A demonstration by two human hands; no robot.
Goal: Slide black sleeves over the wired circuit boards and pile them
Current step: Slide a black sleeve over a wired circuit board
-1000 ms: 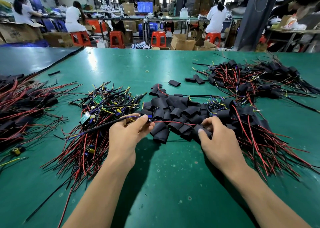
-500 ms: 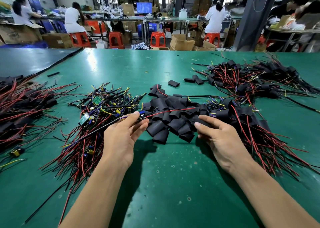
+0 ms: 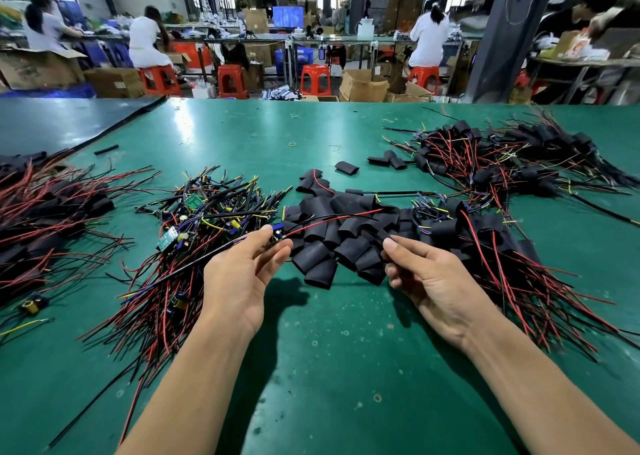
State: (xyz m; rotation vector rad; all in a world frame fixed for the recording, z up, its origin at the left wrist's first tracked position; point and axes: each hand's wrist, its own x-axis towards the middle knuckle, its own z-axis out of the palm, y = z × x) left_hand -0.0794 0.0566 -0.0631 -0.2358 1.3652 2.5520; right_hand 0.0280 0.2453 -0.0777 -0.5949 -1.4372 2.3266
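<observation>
Black sleeves point(image 3: 346, 240) are heaped at the middle of the green tabletop point(image 3: 242, 136), flanked on the left by a tangle of bare wired circuit boards point(image 3: 194, 226) and on the right by sleeved ones point(image 3: 502, 163). One circuit board point(image 3: 278, 232) is pinched over the heap's left edge by the fingers of the left hand point(image 3: 239, 278). The right hand point(image 3: 436, 278) is held at the heap's near right edge, fingers curled; whether a sleeve is gripped cannot be told.

Electronics assembly floor, factory-type. Green-matted counter point(image 3: 346, 350) carries bulk heaps of wired circuit boards point(image 3: 207, 219) and black sleeves point(image 3: 339, 240). Beyond its far edge there are rows of benches point(image 3: 228, 40), workers point(image 3: 147, 39) in white on red plastic stools point(image 3: 314, 78), open cardboard boxes point(image 3: 363, 85) and a blue screen point(image 3: 287, 16).
</observation>
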